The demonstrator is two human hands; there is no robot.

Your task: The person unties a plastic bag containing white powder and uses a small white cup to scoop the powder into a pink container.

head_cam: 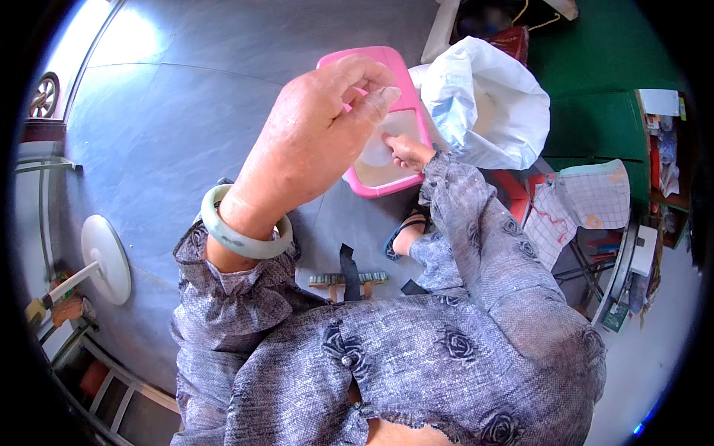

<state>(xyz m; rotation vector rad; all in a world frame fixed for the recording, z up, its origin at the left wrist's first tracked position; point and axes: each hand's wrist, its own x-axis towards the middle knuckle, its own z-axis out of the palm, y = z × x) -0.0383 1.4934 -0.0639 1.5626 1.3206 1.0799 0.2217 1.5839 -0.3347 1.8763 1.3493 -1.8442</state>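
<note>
My left hand point(312, 128), dusted with pale powder, is raised close to the camera with fingers curled and thumb near them; whether something small is between them cannot be told. It hides part of a pink-rimmed plastic container point(385, 191). My right hand point(410, 151) is at the container's opening, its fingers on a whitish, translucent round thing point(376, 151), perhaps a bowl or scoop. Pale grainy or powdery matter lies in the container around it. Against the container's right side stands an open white woven sack point(519, 128) with pale contents.
A gridded cloth point(594, 192) hangs over a folding frame at the right, before a green cabinet point(591, 128). A small bench point(323, 280) stands near my feet. At the left are a white round base on a pole point(106, 259) and a metal rack point(120, 390).
</note>
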